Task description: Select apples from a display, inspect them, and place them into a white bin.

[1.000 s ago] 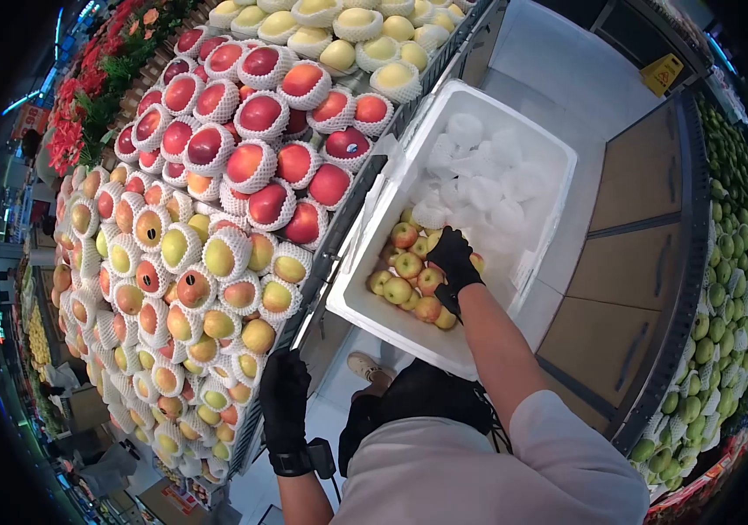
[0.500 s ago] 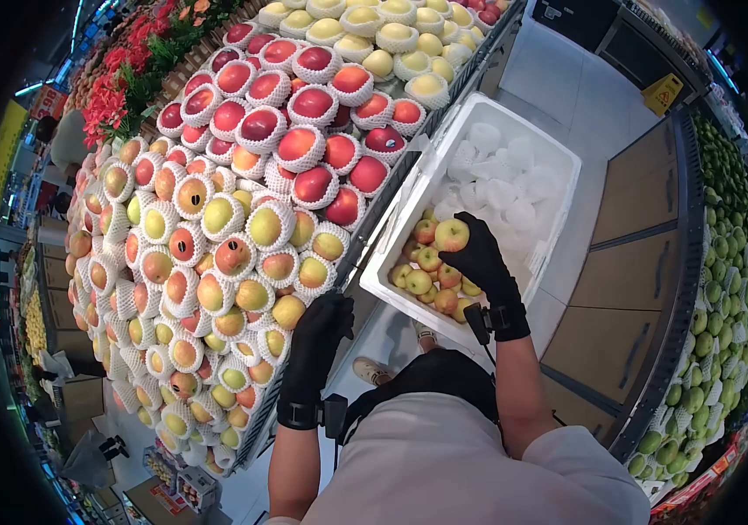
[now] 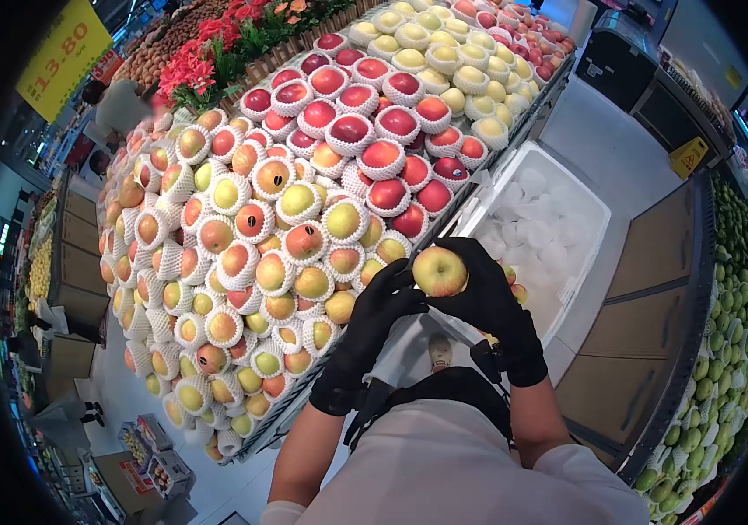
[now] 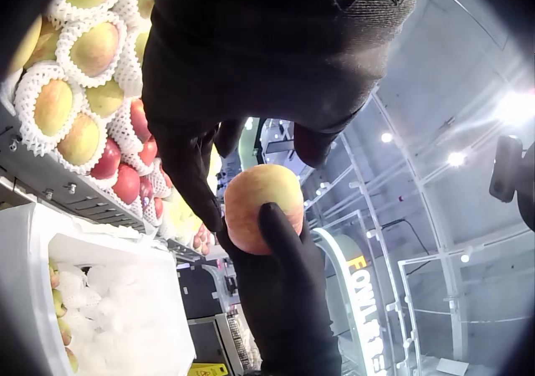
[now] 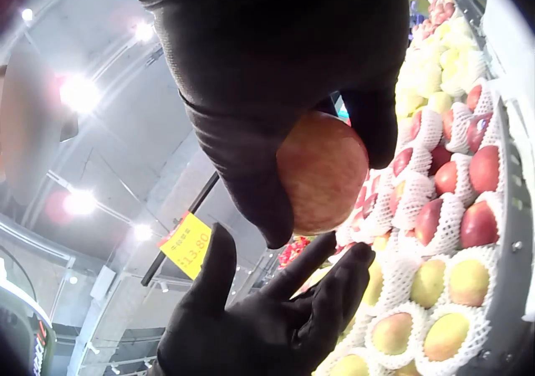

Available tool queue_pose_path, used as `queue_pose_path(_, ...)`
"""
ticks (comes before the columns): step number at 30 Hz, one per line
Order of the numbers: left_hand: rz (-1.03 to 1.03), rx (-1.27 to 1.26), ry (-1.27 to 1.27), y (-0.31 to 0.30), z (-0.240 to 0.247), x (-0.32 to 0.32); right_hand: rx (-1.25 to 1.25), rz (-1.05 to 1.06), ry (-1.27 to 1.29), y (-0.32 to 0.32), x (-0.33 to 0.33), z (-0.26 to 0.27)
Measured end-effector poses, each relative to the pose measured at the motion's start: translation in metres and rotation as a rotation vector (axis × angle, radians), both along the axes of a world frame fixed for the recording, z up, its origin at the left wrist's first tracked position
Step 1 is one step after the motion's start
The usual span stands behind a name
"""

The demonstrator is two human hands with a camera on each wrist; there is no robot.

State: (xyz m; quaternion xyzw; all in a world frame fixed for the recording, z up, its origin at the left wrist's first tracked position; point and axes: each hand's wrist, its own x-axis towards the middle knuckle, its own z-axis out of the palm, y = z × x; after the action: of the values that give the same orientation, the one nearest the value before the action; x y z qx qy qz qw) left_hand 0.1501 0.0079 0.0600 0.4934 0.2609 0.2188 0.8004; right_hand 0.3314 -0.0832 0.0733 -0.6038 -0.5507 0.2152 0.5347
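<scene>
Currently | your right hand grips an apple | your left hand, thumb spread wide, is just beside it | white box partly behind your right hand

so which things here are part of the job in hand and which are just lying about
Part of the job, as far as I can judge:
apple, held in the right hand
left hand, close to it
white box
loose apples in that box

Just about:
yellow price sign
red flowers
yellow floor sign
green fruit
</scene>
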Motion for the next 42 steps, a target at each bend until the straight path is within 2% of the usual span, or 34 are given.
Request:
queue_pose_path(5,0.073,0.072,-0.044,0.004,0.017,-0.023,0.054,0.089,-0.103,0.016,-0.033,0.02)
queue_pose_path(9,0.155,0.028,-0.073,0.009,0.021,-0.049,-0.017,0.151,0.068,0.03,-0.061,0.03)
queue_pose_path(13,0.215,-0.186,-0.265,0.017,0.015,-0.071,-0.022,0.208,0.111,0.042,-0.078,0.028)
queue_pose_path(19,0.295,-0.194,-0.201,0.02,0.024,-0.091,-0.102,0.233,0.191,0.054,-0.095,0.024)
queue_pose_path(22,0.298,0.022,-0.085,0.018,0.043,-0.098,-0.101,0.223,0.247,0.059,-0.103,0.026)
queue_pose_path(28,0.291,0.086,-0.022,0.026,0.032,-0.118,-0.154,0.21,0.266,0.061,-0.112,0.034)
queue_pose_path(30,0.352,0.146,-0.066,0.026,0.03,-0.117,-0.117,0.208,0.319,0.065,-0.117,0.029)
queue_pose_path(34,0.459,0.258,-0.11,0.023,0.027,-0.121,-0.217,0.2,0.304,0.064,-0.125,0.049)
queue_pose_path(36,0.479,0.226,-0.158,0.021,0.034,-0.122,-0.125,0.241,0.303,0.067,-0.126,0.044)
queue_pose_path(38,0.529,0.262,-0.151,0.022,0.031,-0.124,-0.286,0.234,0.358,0.069,-0.126,0.044)
queue_pose_path(42,0.591,0.415,-0.14,0.019,0.039,-0.13,-0.201,0.273,0.391,0.073,-0.128,0.034)
